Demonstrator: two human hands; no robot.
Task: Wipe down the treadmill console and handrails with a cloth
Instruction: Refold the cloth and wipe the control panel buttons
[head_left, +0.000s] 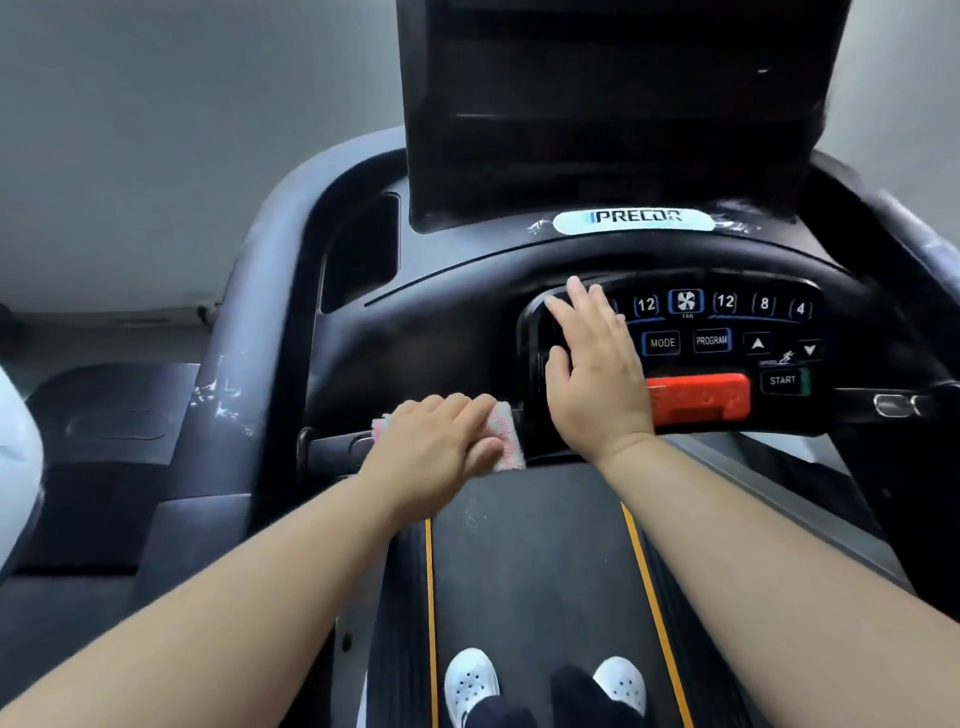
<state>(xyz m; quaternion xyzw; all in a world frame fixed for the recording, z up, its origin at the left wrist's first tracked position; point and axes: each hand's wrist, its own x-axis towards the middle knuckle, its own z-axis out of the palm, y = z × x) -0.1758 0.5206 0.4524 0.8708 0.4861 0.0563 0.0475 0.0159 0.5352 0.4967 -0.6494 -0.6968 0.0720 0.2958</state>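
My left hand (436, 441) is on the pink-and-white cloth (505, 434). Its fingers are together and laid nearly flat over the cloth, with the thumb along its near edge. It presses the cloth to the near left lip of the console (457, 322), just left of the button panel. My right hand (597, 374) lies flat on the panel's left end, fingers straight and a little apart, holding nothing. Its wrist is beside the red stop bar (698, 397). To wipe well, I would put even pressure through the whole palm. I would draw the cloth in overlapping passes along the lip, then out to the left handrail (244, 332). I would lift the right hand clear first, lest it press a key.
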